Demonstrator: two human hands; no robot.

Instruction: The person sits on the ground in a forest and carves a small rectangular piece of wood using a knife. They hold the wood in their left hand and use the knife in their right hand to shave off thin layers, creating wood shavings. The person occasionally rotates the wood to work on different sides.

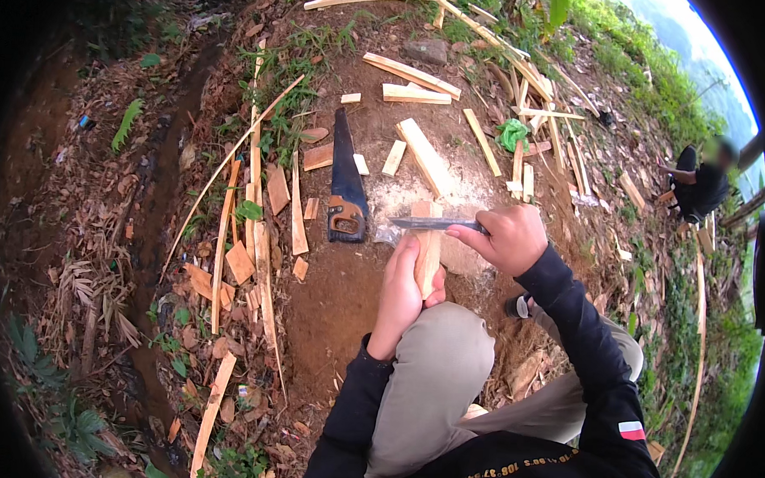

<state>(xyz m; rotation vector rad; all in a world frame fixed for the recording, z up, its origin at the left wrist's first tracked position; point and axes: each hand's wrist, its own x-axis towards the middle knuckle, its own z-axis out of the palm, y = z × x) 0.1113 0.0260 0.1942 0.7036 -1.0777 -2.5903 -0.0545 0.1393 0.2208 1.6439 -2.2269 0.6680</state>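
Observation:
My left hand point(402, 286) is wrapped round a short pale wooden block point(428, 262), held upright-slanting above my bent knee. In my right hand point(515, 239) is a knife point(433, 224), its long grey blade lying crosswise over the upper part of the block. Most of the knife's handle is hidden inside my fist. Just beyond the block, a thicker wooden beam point(425, 156) lies on the ground amid pale sawdust point(392, 197). A handsaw point(347, 179) with a dark blade and brown handle rests on the soil left of the beam.
Several wood offcuts and strips point(413, 94) are scattered on the brown soil ahead. Long thin slats point(257, 218) lie along the left. At the right a pile of sticks point(539, 93) lies near a green plastic bag point(512, 134). Another person point(703, 183) sits farther off, right.

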